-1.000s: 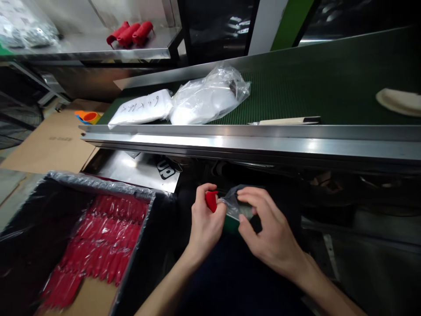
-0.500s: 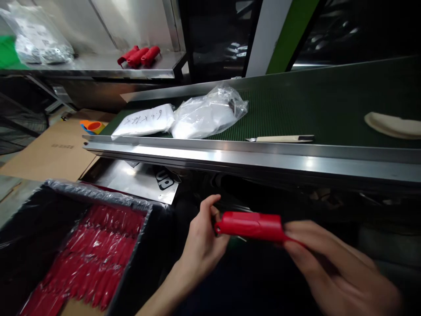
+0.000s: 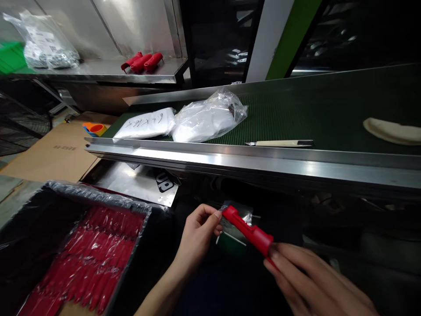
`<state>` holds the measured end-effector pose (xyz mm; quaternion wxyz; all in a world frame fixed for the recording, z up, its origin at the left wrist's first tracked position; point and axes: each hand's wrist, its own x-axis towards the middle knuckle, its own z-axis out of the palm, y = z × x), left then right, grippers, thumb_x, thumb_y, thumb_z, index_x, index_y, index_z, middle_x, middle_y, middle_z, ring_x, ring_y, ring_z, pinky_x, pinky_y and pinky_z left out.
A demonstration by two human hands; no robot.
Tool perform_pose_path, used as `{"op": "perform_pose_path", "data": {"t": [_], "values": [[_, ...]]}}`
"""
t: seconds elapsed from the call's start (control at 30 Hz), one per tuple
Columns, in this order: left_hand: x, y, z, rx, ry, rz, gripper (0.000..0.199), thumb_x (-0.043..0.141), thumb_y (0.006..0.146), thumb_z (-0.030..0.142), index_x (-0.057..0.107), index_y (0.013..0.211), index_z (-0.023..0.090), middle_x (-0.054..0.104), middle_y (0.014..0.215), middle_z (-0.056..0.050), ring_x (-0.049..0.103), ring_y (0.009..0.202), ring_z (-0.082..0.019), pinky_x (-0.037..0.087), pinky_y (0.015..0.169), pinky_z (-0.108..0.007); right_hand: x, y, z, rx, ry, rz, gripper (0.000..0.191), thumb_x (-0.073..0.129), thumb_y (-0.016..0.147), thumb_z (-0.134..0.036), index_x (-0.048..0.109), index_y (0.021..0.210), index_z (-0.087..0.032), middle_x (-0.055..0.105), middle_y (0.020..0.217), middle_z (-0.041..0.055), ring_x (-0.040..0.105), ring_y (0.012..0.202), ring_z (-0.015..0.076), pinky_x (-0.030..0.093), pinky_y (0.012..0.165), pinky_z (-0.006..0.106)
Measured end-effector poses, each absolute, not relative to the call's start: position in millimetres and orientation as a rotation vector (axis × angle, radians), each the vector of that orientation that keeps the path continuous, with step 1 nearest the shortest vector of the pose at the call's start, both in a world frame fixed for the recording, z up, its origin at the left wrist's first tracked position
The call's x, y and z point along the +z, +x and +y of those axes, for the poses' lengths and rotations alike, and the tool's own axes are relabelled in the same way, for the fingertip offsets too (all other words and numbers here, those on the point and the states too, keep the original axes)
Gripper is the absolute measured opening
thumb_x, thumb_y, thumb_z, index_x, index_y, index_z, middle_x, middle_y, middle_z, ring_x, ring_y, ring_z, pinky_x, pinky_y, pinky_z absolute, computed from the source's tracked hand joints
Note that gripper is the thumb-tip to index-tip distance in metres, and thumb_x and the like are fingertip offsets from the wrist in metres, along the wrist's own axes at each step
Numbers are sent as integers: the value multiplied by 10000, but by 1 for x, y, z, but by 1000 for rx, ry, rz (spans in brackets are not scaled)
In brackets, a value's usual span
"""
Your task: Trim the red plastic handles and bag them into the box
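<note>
The right hand (image 3: 315,281) pinches the red handle (image 3: 249,231) by its lower end; its long axis slants up-left toward the left hand (image 3: 197,232), whose fingertips pinch the clear bag (image 3: 238,216) at the handle's upper tip.

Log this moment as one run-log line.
right hand: grips long red plastic handle | left hand: pinches small clear plastic bag at handle tip | left: lined box of bagged red handles
</note>
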<state>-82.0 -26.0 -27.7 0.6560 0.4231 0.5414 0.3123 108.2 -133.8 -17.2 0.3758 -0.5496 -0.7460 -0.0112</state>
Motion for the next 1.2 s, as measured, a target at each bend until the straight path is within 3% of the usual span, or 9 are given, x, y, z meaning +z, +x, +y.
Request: {"op": "perform_pose_path", "data": {"t": [0.13,0.3,0.43,0.53,0.63,0.8,0.97,1.1,1.2], "values": [[-29,-84,-29,738,1055,1194,246,567,890,395,570,827,157,601,709,-9,562,655,-136,467,653,-253,-29,106,-133,0,-1319,-2032,319,597,874,-95,672,1170,-190,736,1045,61,710,960,213,615,806,281],[-38,-89,-37,814,1375,1199,183,550,931,316,620,829,182,557,773,-13,516,711,-145,412,671,-258,-35,112,-127,81,-1120,-2248,322,451,914,-56,655,1157,-116,714,1121,129,664,1078,264,587,868,388],[-53,-89,-51,890,1566,1160,176,489,958,230,636,868,195,546,871,-42,530,777,-163,421,727,-286,-37,108,-117,10,-1118,-2242,301,459,887,-7,682,1059,-113,740,1010,119,707,943,251,593,764,375],[-64,-87,-62,983,1598,1186,165,451,969,176,604,912,200,545,899,-43,545,793,-160,440,736,-286,-47,96,-117,81,-1272,-1935,227,608,841,-16,690,1004,-153,740,883,59,714,806,191,587,714,302],[-70,-83,-70,1058,1609,1216,151,461,963,144,598,932,200,557,919,-45,564,819,-159,457,757,-290,-59,75,-125,94,-1483,-1618,196,655,839,-49,668,1006,-150,732,887,67,716,754,177,589,709,270],[-71,-77,-77,1107,1616,1225,163,441,966,122,586,948,194,582,938,-56,584,837,-163,478,757,-300,-72,43,-132,547,-1690,-951,141,602,931,-235,658,1036,-159,745,818,42,730,696,171,596,607,206],[-68,-86,-73,1115,1708,1112,153,456,946,106,571,984,199,599,909,-53,574,823,-166,477,749,-304,-68,65,-122,331,-1483,-1442,197,637,878,-120,695,1053,-189,698,1039,63,696,909,171,586,805,253],[-62,-95,-70,1092,1767,1095,135,437,940,103,538,933,191,548,823,-33,508,733,-149,418,673,-290,-60,96,-112,213,-1176,-2060,386,554,857,8,661,1185,-165,620,1188,124,564,1176,250,551,916,370],[-58,-96,-74,971,1860,1006,120,458,898,108,502,826,194,511,749,-12,452,645,-134,363,586,-281,-61,103,-107,224,-1084,-2353,401,470,885,-40,612,1248,-134,556,1324,158,479,1277,300,554,921,426]]}}
